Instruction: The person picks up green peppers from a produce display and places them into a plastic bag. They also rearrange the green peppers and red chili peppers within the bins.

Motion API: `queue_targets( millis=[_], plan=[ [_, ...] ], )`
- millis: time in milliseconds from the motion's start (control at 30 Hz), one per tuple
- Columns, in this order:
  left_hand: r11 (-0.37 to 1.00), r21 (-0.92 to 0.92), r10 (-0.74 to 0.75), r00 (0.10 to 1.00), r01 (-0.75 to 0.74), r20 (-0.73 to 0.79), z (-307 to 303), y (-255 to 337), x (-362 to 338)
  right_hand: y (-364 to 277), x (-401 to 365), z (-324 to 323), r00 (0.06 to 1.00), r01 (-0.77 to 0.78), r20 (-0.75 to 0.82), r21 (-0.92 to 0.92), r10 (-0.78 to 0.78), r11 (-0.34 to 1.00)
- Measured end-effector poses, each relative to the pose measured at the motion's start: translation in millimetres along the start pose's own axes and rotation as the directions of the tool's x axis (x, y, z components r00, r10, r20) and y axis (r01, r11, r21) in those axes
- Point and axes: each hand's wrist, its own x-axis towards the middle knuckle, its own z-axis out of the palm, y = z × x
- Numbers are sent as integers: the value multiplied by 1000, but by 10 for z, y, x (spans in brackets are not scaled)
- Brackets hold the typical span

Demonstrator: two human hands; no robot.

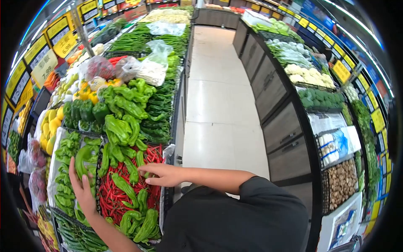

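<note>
My left hand (84,190) is over the tray of green peppers on the left, its fingers apart beside a long curved green pepper (80,163). My right hand (161,174) reaches over the red chillies (112,190), its fingers spread close to a green pepper (131,171). Neither hand visibly holds anything. Several long green peppers lie on top of the red chillies, and a larger heap of them (121,129) rises just beyond. A black divider stands between the red chillies and the green pepper tray.
Dark green bell peppers (82,111), yellow peppers (86,93) and bagged produce (153,69) lie farther up the stand. A tiled aisle (222,101) runs to its right. Across it stands another counter with broccoli (321,99) and mushrooms (342,182).
</note>
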Motion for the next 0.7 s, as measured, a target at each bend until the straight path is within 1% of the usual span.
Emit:
queue_targets(
  millis=[33, 67, 133, 167, 200, 267, 300, 333, 400, 433, 533, 567, 667, 700],
  plan=[
    [997, -76, -18, 998, 23, 63, 18, 52, -117, -110, -27, -55, 999, -35, -18, 19, 35, 999],
    [988, -146, -35, 991, 53, 126, 81, 134, -209, -103, -30, -58, 997, -43, -67, 19, 44, 999],
    [970, -234, -18, 978, 68, 207, 334, 321, -377, -222, -112, -71, 981, -31, -187, 95, 48, 995],
    [957, -267, -36, 962, 111, 269, 420, 356, -461, -278, -160, -72, 968, -4, -250, 74, 22, 997],
    [943, -296, -48, 942, 153, 332, 501, 374, -531, -297, -203, -74, 962, 26, -274, 73, -5, 997],
    [920, -359, 24, 894, 155, 447, 667, 401, -641, -334, -287, -70, 945, 88, -322, 68, -62, 994],
    [919, -352, 16, 875, 178, 484, 723, 413, -705, -408, -359, -67, 944, 86, -327, 122, -42, 989],
    [912, -356, 6, 859, 206, 512, 789, 412, -769, -398, -409, -66, 959, 73, -281, 105, -41, 992],
    [876, -418, 44, 825, 240, 564, 848, 346, -858, -344, -499, -38, 984, 46, -176, 74, -33, 996],
    [877, -402, 26, 809, 264, 587, 828, 342, -893, -459, -552, 2, 987, 4, -159, 204, 29, 979],
    [867, -414, 4, 828, 276, 561, 738, 272, -1021, -384, -589, 134, 999, -20, -34, 271, 30, 962],
    [876, -403, 1, 833, 266, 553, 675, 288, -1039, -421, -584, 186, 998, -70, 20, 373, 68, 925],
    [863, -410, -39, 849, 295, 528, 448, 232, -1120, -421, -460, 295, 992, -100, 114, 473, 52, 875],
    [878, -399, -59, 887, 264, 458, 407, 259, -1153, -452, -384, 330, 992, -77, 126, 530, 11, 845]
  ],
)
